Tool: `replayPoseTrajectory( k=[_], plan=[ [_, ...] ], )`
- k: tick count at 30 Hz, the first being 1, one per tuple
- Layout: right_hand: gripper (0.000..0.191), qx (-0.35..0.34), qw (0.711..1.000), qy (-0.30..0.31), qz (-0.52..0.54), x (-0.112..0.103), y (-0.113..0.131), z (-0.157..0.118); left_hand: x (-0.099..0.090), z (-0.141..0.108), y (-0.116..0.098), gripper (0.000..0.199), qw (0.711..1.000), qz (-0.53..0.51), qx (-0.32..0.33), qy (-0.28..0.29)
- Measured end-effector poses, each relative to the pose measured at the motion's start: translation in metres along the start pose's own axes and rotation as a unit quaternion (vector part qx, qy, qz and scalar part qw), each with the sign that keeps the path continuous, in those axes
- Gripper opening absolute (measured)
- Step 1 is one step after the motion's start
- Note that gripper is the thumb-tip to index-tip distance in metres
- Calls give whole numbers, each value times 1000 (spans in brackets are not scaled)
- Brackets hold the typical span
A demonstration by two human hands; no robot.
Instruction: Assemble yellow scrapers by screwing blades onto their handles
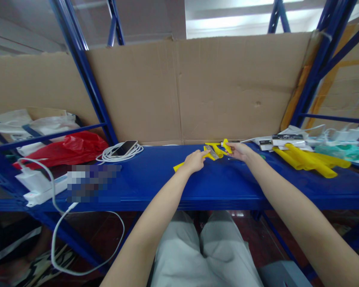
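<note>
Fingers of left hand (194, 160) wrapped round yellow tool (208, 156); right hand (239, 151) pinching small yellow piece (226, 146).
Tool: flat grey metal plate (212, 152), far middle of smooth blue table (149, 171); rounded yellow tubes (308, 158) piled right.

A smooth blue desk (149, 175) spans the frame. On its left lie a white power strip (46, 192), an item (93, 183) obscured by pixelation and a coiled white cable (109, 154) bearing a phone (125, 147). On its right, yellow rolled pieces (309, 159) lie beside small black-and-white boxes (288, 140).
</note>
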State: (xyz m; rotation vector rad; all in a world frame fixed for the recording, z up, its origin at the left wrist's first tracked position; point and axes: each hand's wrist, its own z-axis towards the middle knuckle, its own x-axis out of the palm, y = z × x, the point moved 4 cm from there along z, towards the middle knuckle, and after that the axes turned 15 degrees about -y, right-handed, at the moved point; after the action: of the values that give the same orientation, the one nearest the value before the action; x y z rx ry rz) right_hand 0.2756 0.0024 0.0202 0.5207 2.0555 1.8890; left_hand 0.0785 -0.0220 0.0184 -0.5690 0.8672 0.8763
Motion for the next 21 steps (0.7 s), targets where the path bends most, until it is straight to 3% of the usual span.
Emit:
replayPoseTrajectory(
  k=[5,11,21],
  plan=[
    [12,-66,997,17,-32,14,4,-10,3,1,2,54,1000,-11,-6,-4],
    [27,-178,976,-26,-122,29,-1,-17,6,2,2,60,999,-33,-6,-7],
    [24,-212,966,-19,-149,43,-6,-25,6,2,0,60,1000,-29,-3,-10]
  ],
)
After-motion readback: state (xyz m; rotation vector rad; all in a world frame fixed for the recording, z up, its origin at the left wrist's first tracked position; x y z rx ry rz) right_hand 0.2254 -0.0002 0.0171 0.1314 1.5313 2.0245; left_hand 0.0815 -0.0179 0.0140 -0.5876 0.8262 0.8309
